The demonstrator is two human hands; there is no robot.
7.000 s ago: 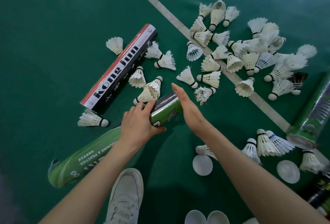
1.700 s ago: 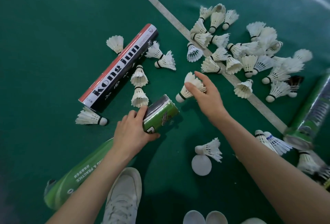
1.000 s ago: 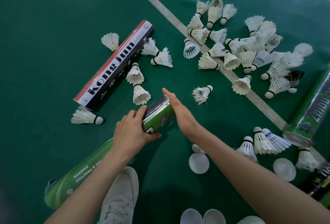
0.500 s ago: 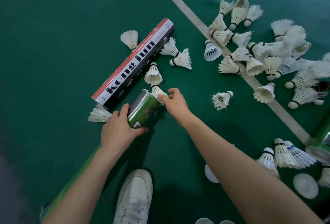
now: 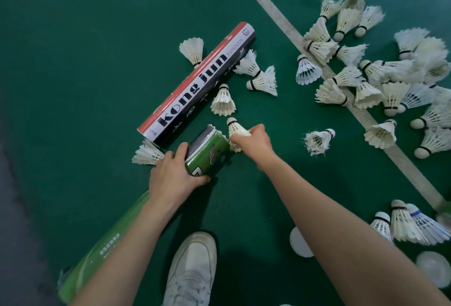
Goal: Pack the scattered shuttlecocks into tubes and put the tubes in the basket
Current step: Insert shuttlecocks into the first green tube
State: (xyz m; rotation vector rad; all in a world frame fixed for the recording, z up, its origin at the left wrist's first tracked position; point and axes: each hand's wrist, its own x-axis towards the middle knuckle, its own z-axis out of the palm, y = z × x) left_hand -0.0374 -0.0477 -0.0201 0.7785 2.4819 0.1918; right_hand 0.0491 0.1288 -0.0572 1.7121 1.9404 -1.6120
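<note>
Head view, left hand (image 5: 172,176) grips green tube (image 5: 210,154), right hand (image 5: 255,142) seemingly pinches shuttlecock (image 5: 234,127) alongside

**R hand off tube mouth, onto next shuttlecock**

7 s ago R hand (image 5: 253,142) lies flat vs. the mouth of the green tube (image 5: 207,154). 1.7 s ago it's out near the white line (image 5: 280,20), pinching shuttlecocks from mid-floor. 1 s ago it's back at the mouth, palm pressing in. Those mid-floor ones are now gone from beside the frayed shuttlecock (image 5: 317,141).

Now R hand sits just beside the mouth, fingers curled round the loose shuttlecock (image 5: 235,130), which lay free btwn the two tubes; cork end points away from the person.

Green tube's mouth end now lies closer to the Kong jun tube (image 5: 197,81). L hand (image 5: 170,176), gripping the green tube, now almost touches the fanned shuttlecock (image 5: 147,154). View has swung left.
</note>
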